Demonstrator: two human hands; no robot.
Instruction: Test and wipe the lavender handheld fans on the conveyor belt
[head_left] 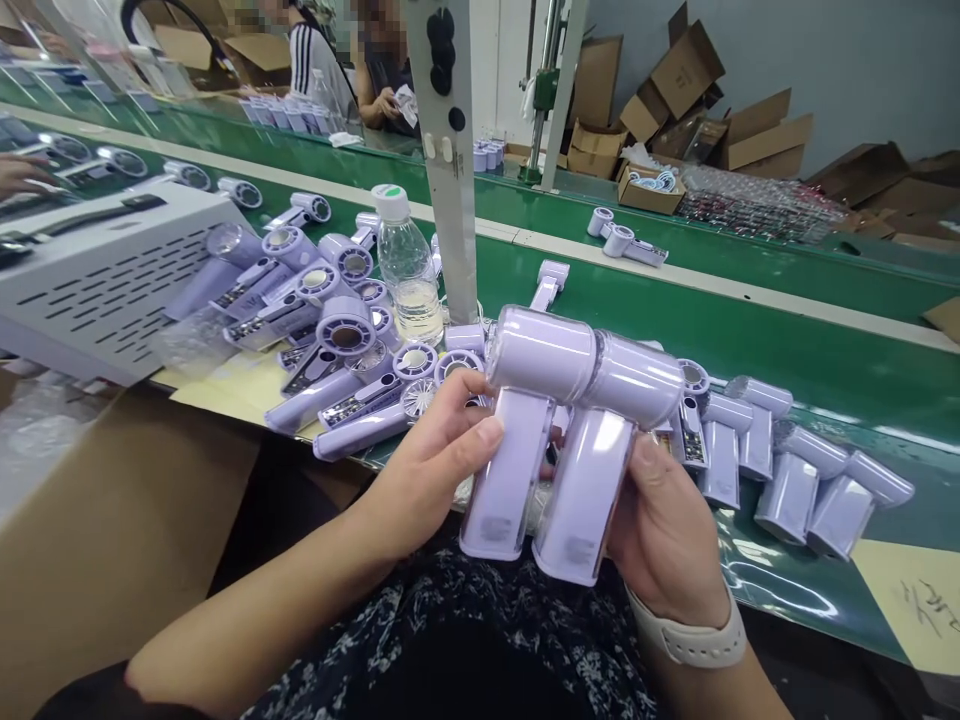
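Our left hand (pixel 427 470) holds one lilac device (pixel 504 470) by its handle, its fingers (pixel 476 447) closed about it, thumb in front; our right hand (pixel 675 530) grips a second device (pixel 585 490), its other fingers mostly hidden behind. We have the pair raised above our lap at the green counter (pixel 757 572), barrels touching. A heap of similar devices (pixel 345 330) lies at left near a clear bottle (pixel 409 270), more at right. Beyond, two people (pixel 319 65) appear, and cardboard boxes (pixel 682 78) pile by the wall.
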